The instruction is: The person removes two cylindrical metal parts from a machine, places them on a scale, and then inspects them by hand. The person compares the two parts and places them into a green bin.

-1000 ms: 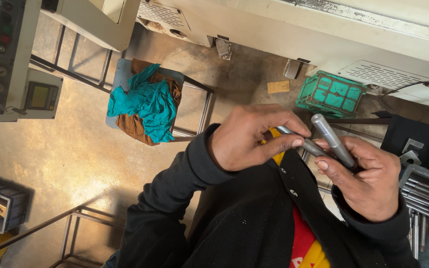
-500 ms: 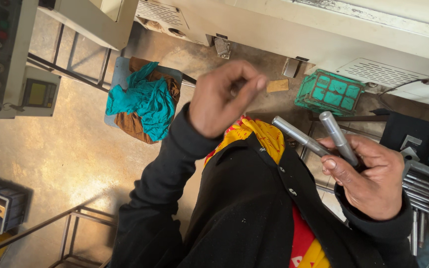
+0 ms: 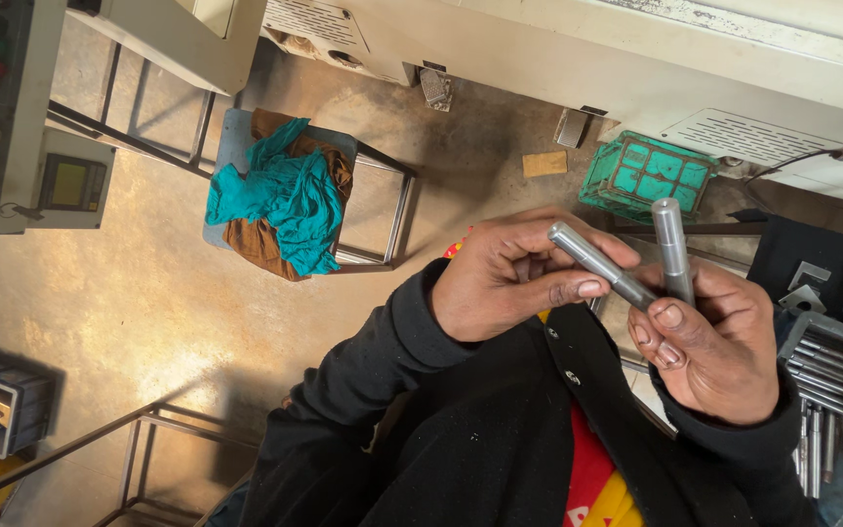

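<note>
Rods: two steel pins, slanted pin (image 3: 597, 265) and upright pin (image 3: 672, 249), held chest-high
Left hand (image 3: 509, 283): fingers pinching slanted pin
Right hand (image 3: 709, 342): fingers closed round both
Handling: likely stiff, weighty, slick; grip mid-shaft

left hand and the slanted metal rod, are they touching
Touching. The head view shows the left hand with its thumb and fingers closed around the slanted metal rod, no gap between them.

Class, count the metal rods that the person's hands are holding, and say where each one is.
2. One rod lies slanted, pinched by the left hand and reaching into the right hand. The other rod stands upright in the right hand. More may be hidden in that palm.
</note>
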